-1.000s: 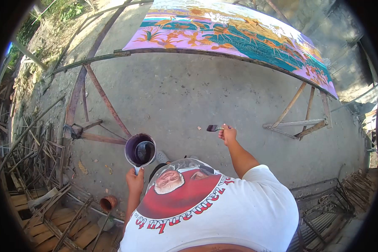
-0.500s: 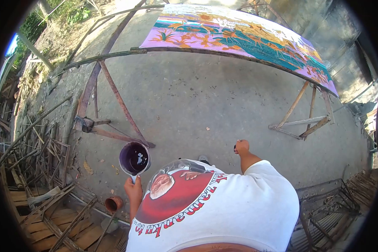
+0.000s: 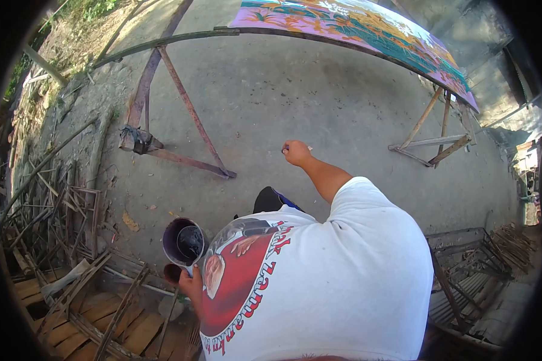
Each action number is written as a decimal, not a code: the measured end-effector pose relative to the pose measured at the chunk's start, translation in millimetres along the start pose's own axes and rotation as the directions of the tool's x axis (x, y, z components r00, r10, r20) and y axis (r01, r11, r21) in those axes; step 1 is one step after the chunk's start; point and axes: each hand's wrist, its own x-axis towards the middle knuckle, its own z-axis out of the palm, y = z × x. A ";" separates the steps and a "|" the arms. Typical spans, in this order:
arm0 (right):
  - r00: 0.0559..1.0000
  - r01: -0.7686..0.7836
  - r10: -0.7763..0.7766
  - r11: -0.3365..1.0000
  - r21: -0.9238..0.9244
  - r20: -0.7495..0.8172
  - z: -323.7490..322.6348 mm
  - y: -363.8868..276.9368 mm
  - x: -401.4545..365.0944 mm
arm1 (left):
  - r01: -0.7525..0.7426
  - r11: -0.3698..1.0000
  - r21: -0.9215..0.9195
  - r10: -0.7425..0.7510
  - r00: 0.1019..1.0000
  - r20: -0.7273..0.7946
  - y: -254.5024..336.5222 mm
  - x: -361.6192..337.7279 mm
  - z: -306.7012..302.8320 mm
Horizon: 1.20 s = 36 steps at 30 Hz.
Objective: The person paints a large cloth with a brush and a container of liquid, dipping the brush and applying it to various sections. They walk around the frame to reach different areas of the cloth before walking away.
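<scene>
My left hand (image 3: 191,285) is closed round the pale handle of a dark purple pot (image 3: 170,239), low at the left beside my shirt. Dark liquid with a shiny surface lies inside it. My right hand (image 3: 296,153) is stretched out in front of me over the floor, its fingers curled closed. A small whitish bit shows by the back of that hand; what the fingers hold, if anything, is hidden. Beyond it, a painted cloth (image 3: 343,30) in pink, teal and orange is stretched along a wooden rail (image 3: 208,35).
Slanting wooden legs (image 3: 193,114) support the rail at the left, and a second trestle (image 3: 430,143) at the right. A reddish-brown pot (image 3: 172,274) stands behind the purple one. Piled sticks and boards (image 3: 111,322) lie at lower left, a wooden frame (image 3: 464,265) at lower right.
My right hand has swung forward and to the left, away from my body. The purple pot has come lower, nearer the brown pot. The painted cloth sits higher in view.
</scene>
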 end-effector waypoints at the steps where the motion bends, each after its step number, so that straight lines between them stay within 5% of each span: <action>1: 0.999 0.051 -0.051 0.997 -0.064 0.009 7.6 -7.0 2.4 | 0.102 0.990 -0.095 -0.102 0.995 0.000 7.4 -3.0 -9.9; 3: 0.937 -0.202 0.177 0.978 0.054 0.300 0.1 -32.6 0.7 | 0.269 0.944 -0.192 -0.280 0.960 -0.031 5.9 -3.2 -22.4; 6: 0.768 -0.321 0.323 0.941 -0.103 0.553 21.3 -46.2 18.2 | 0.378 0.900 -0.217 -0.411 0.902 -0.130 -69.1 1.4 -29.1; 12: 0.497 -0.056 0.385 0.908 -0.414 0.778 71.9 -146.5 67.6 | 0.421 0.820 -0.387 -0.521 0.830 -0.201 -69.7 61.9 -65.3; 15: 0.381 0.021 0.404 0.896 -0.444 0.832 104.9 -217.2 108.9 | 0.304 0.908 -0.286 -0.385 0.875 -0.293 -78.2 105.7 -92.8; 18: 0.455 0.136 0.356 0.878 -0.459 0.816 123.7 -289.8 141.8 | 0.306 0.912 -0.274 -0.379 0.885 -0.272 -115.2 147.0 -125.2; 23: 0.485 0.202 0.305 0.873 -0.444 0.820 134.0 -389.4 188.4 | 0.329 0.934 -0.141 -0.357 0.881 -0.309 -82.2 222.7 -181.5; 26: 0.492 0.220 0.303 0.864 -0.454 0.816 139.6 -422.3 208.7 | 0.357 0.848 -0.393 -0.488 0.815 -0.312 -93.6 267.0 -199.6; 30: 0.480 0.171 0.363 0.854 -0.491 0.799 149.7 -437.6 213.3 | 0.415 0.819 -0.396 -0.531 0.809 -0.250 -119.8 321.0 -229.8; 36: 0.412 0.122 0.472 0.819 -0.560 0.780 192.6 -420.9 189.0 | 0.345 0.894 -0.285 -0.391 0.912 -0.125 -143.9 429.2 -293.4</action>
